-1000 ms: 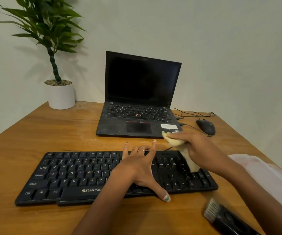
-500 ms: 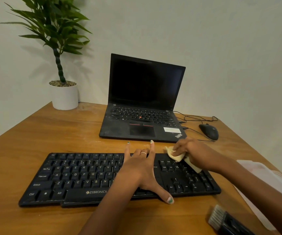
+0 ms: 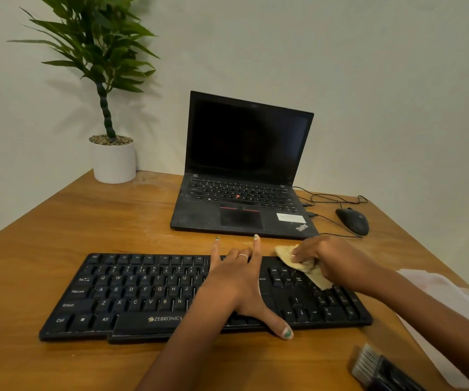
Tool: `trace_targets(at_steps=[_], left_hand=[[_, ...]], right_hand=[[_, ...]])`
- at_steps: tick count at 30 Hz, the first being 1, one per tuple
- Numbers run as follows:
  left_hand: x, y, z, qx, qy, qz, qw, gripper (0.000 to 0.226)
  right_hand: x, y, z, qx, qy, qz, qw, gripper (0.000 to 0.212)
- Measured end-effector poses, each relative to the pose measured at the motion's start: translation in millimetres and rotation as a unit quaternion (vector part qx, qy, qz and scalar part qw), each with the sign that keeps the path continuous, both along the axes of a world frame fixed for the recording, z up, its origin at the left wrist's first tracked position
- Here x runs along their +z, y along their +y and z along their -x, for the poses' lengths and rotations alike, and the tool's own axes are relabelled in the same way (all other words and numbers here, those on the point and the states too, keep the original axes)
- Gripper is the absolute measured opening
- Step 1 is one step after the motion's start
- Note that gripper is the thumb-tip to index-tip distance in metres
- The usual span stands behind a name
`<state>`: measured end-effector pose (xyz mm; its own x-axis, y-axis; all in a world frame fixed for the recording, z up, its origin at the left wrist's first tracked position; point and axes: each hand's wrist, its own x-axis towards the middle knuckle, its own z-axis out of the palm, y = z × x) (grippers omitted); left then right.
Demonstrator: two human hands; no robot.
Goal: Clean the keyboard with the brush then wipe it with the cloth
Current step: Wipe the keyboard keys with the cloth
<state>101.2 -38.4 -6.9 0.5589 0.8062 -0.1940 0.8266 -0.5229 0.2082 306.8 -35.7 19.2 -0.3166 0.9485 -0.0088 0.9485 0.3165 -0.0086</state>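
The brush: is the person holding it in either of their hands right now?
No: the brush lies alone on the table, while the right hand grips the cloth.

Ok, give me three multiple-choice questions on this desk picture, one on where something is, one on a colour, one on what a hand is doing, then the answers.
1. Where does the brush lie?
A. on the laptop
B. on the desk near the keyboard's right end
C. in the plant pot

2. What colour is the cloth?
A. pale yellow
B. blue
C. red

3. What is the left hand doing?
A. holding the brush
B. lifting the mouse
C. resting flat on the keyboard

Answers:
1 B, the brush lies on the wood at the lower right.
2 A, the cloth under the right hand is pale yellow.
3 C, its fingers spread straight over the keys.
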Motion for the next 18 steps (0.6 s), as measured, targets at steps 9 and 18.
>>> trace_targets(at_steps=[9, 18], left_hand=[[-1.6, 1.2, -1.3, 0.004, 0.001, -0.002, 1.0, 0.15], [-1.6, 1.4, -0.6, -0.003, 0.01, -0.01, 1.0, 0.148]], right_hand=[[-13.5, -4.3, 47.4, 0.105, 0.028, -0.066, 0.992, 0.044], [-5.9, -16.9, -17.1, -0.002, -0.005, -0.052, 0.999, 0.049]])
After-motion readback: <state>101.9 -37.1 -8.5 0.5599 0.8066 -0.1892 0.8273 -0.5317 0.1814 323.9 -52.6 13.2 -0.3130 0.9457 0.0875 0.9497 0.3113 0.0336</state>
